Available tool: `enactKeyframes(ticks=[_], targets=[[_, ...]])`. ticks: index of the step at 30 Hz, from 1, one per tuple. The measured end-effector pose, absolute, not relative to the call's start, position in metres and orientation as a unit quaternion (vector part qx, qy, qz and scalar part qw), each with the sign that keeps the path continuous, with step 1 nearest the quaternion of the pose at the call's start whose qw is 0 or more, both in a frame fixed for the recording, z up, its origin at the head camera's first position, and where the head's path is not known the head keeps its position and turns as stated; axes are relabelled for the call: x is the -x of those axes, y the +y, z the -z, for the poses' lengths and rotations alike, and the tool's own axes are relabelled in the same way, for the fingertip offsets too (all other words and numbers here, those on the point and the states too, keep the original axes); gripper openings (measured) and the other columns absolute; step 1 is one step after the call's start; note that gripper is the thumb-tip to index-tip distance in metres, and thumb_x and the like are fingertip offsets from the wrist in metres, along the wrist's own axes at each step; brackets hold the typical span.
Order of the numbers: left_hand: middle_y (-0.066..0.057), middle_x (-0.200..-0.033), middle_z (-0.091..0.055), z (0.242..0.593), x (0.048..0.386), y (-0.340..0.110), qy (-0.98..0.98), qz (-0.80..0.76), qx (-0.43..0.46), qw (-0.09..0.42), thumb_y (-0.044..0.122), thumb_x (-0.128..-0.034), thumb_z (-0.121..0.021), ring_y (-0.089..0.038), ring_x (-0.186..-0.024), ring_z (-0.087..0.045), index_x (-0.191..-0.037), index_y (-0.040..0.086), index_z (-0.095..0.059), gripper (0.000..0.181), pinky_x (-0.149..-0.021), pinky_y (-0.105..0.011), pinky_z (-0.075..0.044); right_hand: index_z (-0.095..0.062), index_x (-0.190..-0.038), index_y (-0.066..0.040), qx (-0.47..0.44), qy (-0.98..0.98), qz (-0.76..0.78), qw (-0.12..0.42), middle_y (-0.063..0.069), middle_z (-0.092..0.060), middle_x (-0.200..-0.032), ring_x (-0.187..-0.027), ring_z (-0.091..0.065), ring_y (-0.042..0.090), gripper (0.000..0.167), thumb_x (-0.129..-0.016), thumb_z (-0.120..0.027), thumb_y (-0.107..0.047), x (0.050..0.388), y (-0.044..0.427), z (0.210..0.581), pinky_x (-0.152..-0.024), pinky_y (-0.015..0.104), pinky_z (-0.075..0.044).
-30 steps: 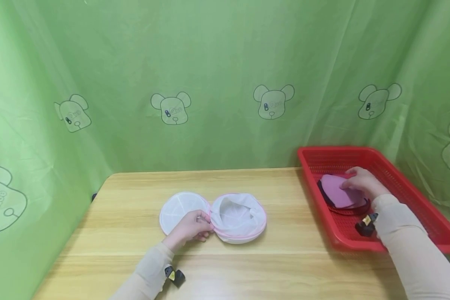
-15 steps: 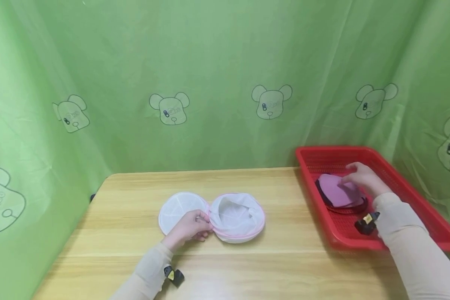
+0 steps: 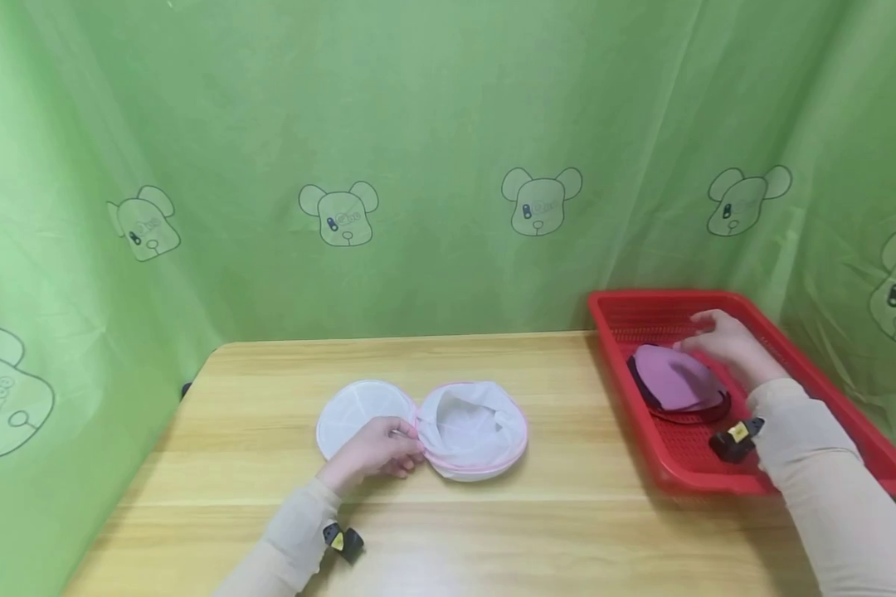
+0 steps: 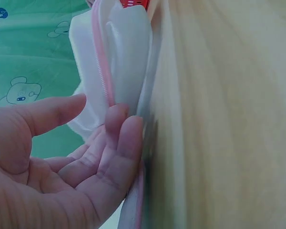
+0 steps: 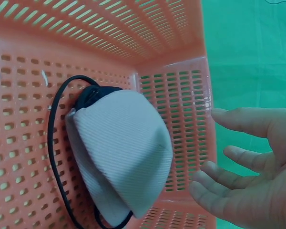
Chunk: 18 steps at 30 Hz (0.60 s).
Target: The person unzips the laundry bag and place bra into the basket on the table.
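Observation:
A round white mesh laundry bag [image 3: 472, 431] with a pink zip lies unfolded on the table, its round lid [image 3: 362, 406] flipped to the left. My left hand [image 3: 377, 448] rests at the joint between the two halves. In the left wrist view its fingertips [image 4: 131, 131] touch the zip edge, and the thumb stands apart from them. A folded bra [image 3: 672, 377], mauve and cup-shaped with dark straps, lies inside the red basket [image 3: 660, 477]. My right hand [image 3: 728, 344] hovers just right of the bra with spread fingers, touching nothing, as the right wrist view confirms.
The basket has perforated walls and stands at the table's right side. Wooden tabletop [image 3: 478, 543] extends around the laundry bag. Green curtains [image 3: 433, 282] with bear-head prints hang behind and on both sides.
My right hand has come off the bra, moving slightly up and to the right. The left hand stays at the laundry bag's joint, and the bra lies in the basket as before.

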<state>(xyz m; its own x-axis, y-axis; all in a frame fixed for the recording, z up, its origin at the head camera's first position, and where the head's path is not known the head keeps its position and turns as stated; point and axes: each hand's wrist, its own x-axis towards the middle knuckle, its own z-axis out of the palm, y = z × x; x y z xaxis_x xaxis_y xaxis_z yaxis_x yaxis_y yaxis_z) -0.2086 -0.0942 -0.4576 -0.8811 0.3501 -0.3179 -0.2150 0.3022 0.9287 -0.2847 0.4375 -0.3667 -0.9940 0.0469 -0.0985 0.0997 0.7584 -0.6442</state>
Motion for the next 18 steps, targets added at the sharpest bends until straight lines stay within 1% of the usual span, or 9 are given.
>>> enactKeyframes(ticks=[7, 9, 11, 15, 18], targets=[[-0.023, -0.091, -0.071, 0.447, 0.209, -0.101, 0.775, -0.583, -0.056, 0.237, 0.011, -0.0886, -0.066, -0.015, -0.067, -0.065, -0.115, -0.008, -0.059, 0.033, -0.067, -0.034, -0.061, -0.017, -0.143, 0.017, -0.04, 0.935, 0.35, 0.04, 0.043, -0.028, -0.142, -0.128, -0.032, 0.056, 0.081, -0.091, -0.063, -0.024, 0.282, 0.438, 0.362, -0.102, 0.062, -0.035], [-0.024, -0.092, -0.071, 0.444, 0.209, -0.104, 0.778, -0.58, -0.059, 0.235, 0.011, -0.0884, -0.066, -0.017, -0.067, -0.066, -0.117, -0.008, -0.058, 0.035, -0.068, -0.035, -0.061, -0.017, -0.143, 0.018, -0.037, 0.935, 0.35, 0.038, 0.042, -0.028, -0.141, -0.127, -0.034, 0.056, 0.08, -0.092, -0.062, -0.024, 0.281, 0.438, 0.362, -0.101, 0.06, -0.037], [-0.025, -0.093, -0.071, 0.441, 0.208, -0.106, 0.783, -0.574, -0.064, 0.231, 0.011, -0.0882, -0.066, -0.019, -0.07, -0.067, -0.119, -0.008, -0.056, 0.038, -0.069, -0.036, -0.06, -0.017, -0.143, 0.018, -0.036, 0.934, 0.353, 0.036, 0.042, -0.029, -0.141, -0.126, -0.035, 0.055, 0.078, -0.093, -0.061, -0.024, 0.28, 0.438, 0.361, -0.097, 0.056, -0.041], [-0.022, -0.096, -0.071, 0.435, 0.208, -0.113, 0.809, -0.544, -0.089, 0.201, 0.013, -0.0881, -0.067, -0.022, -0.075, -0.069, -0.12, -0.008, -0.057, 0.039, -0.07, -0.036, -0.06, -0.019, -0.143, 0.017, -0.033, 0.931, 0.362, 0.039, 0.041, -0.028, -0.142, -0.125, -0.037, 0.053, 0.075, -0.097, -0.056, -0.028, 0.278, 0.439, 0.358, -0.093, 0.05, -0.045], [-0.02, -0.098, -0.071, 0.431, 0.208, -0.118, 0.831, -0.517, -0.105, 0.176, 0.017, -0.0893, -0.066, -0.023, -0.079, -0.071, -0.119, -0.006, -0.059, 0.038, -0.07, -0.035, -0.06, -0.023, -0.142, 0.015, -0.031, 0.931, 0.361, 0.038, 0.038, -0.029, -0.143, -0.12, -0.043, 0.048, 0.071, -0.099, -0.052, -0.033, 0.276, 0.439, 0.354, -0.087, 0.04, -0.049]])
